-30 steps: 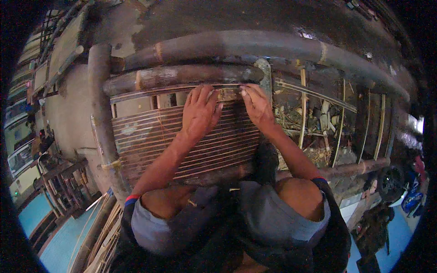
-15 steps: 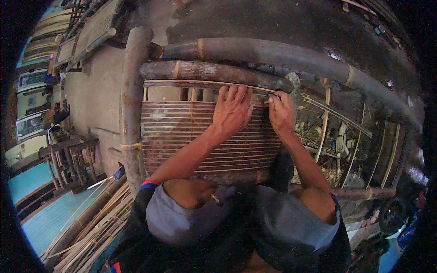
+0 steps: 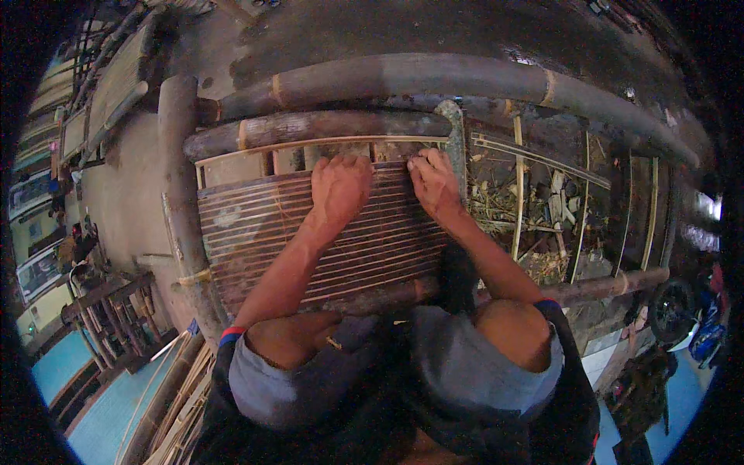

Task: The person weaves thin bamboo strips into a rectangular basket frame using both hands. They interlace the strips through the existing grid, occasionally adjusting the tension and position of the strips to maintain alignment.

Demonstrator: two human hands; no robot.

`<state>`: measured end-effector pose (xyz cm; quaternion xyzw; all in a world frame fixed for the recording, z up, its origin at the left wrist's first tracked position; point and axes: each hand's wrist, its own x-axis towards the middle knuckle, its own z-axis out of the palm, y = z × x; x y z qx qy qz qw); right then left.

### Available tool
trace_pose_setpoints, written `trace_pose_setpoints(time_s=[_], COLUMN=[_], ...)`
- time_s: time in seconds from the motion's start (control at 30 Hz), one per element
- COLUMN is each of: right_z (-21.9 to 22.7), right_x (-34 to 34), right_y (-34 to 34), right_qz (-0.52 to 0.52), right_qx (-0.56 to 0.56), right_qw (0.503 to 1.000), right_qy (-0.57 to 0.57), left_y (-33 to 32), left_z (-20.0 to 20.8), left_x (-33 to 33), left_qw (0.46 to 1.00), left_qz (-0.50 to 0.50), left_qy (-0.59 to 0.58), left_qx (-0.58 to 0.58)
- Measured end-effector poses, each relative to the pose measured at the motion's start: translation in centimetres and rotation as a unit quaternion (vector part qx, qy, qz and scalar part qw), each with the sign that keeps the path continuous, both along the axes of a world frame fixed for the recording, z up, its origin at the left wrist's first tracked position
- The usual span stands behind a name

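A panel of thin, evenly spaced brown bamboo slats (image 3: 256,225) lies in front of me inside a frame of thick bamboo poles. My left hand (image 3: 341,188) is closed, its fingers curled over the dark bamboo strip (image 3: 267,180) at the panel's far edge. Close to the right end of that strip, my right hand (image 3: 435,184) is closed too, with thumb and fingers pinched on it. Fine cords (image 3: 280,203) cross the slats. Beyond the hands, a pale thin strip (image 3: 291,142) runs along the frame's far pole (image 3: 333,126). Both fingertips are partly hidden.
A thick bamboo pole (image 3: 182,194) bounds the panel on the left, with a grey post (image 3: 454,143) at the right. Further right, offcuts (image 3: 558,205) lie beneath an open slatted frame (image 3: 518,186). Long split bamboo strips (image 3: 182,403) lie at lower left.
Both hands have drawn back from the far pole toward the slats, bringing the dark strip nearer the panel. The left hand's fingers have curled. The whole view has shifted slightly.
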<state>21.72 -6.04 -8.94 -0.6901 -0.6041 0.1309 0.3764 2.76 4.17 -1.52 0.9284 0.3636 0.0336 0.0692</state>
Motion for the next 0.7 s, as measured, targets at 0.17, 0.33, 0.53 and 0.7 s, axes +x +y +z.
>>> trace_pose_setpoints(time_s=[0.17, 0.33, 0.53, 0.7], right_z=[3.0, 9.9, 11.5, 9.8], right_x=[3.8, 6.1, 4.0, 2.1], right_y=[0.4, 0.4, 3.7, 4.9], right_qz=[-0.065, 0.023, 0.104, 0.023], right_qx=[-0.076, -0.160, -0.140, -0.147], right_qw=[0.908, 0.880, 0.810, 0.718], right_qy=[0.406, 0.447, 0.560, 0.680], left_y=[1.6, 1.7, 0.9, 1.5], left_z=[1.8, 1.3, 2.7, 1.7], left_x=[-0.1, 0.3, 1.0, 0.5], left_qw=[0.987, 0.987, 0.994, 0.991], left_qz=[0.044, 0.010, 0.044, 0.098], left_qy=[0.122, 0.100, 0.040, 0.033], left_qx=[-0.097, -0.122, -0.097, -0.085])
